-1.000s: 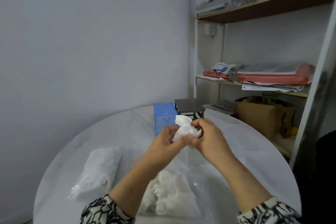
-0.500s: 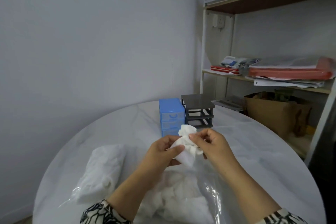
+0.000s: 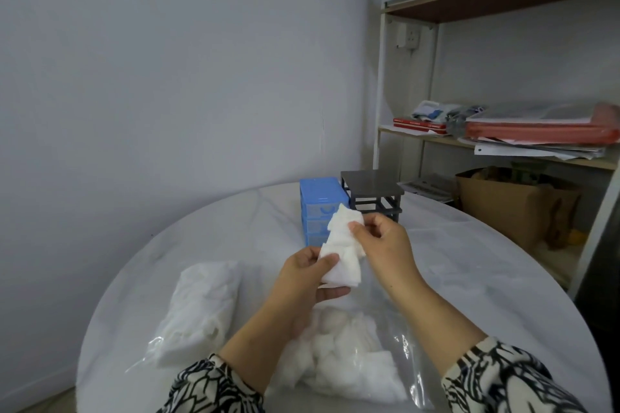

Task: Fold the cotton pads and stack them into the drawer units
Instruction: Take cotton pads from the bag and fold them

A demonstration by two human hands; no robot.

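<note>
A crumpled white cotton pad [image 3: 342, 250] hangs stretched between both hands above the round white table [image 3: 235, 231]. My left hand [image 3: 307, 278] pinches its lower end; my right hand [image 3: 382, 245] pinches its upper end. Behind the pad stands a blue drawer unit [image 3: 318, 199] with three drawers, partly hidden by the pad. A dark grey drawer frame [image 3: 372, 193] stands beside it on the right. Below my hands lies an open clear plastic bag of loose white pads [image 3: 345, 359].
A second plastic bag of white pads [image 3: 201, 305] lies on the table's left side. A shelving unit [image 3: 503, 144] with papers and red folders stands at the right, with a brown cardboard box [image 3: 513, 208] on its lower level. A plain wall is behind the table.
The pad, bunched between both hands a second ago, is now pulled out lengthwise. The view has tilted down, and the drawer units sit lower in view.
</note>
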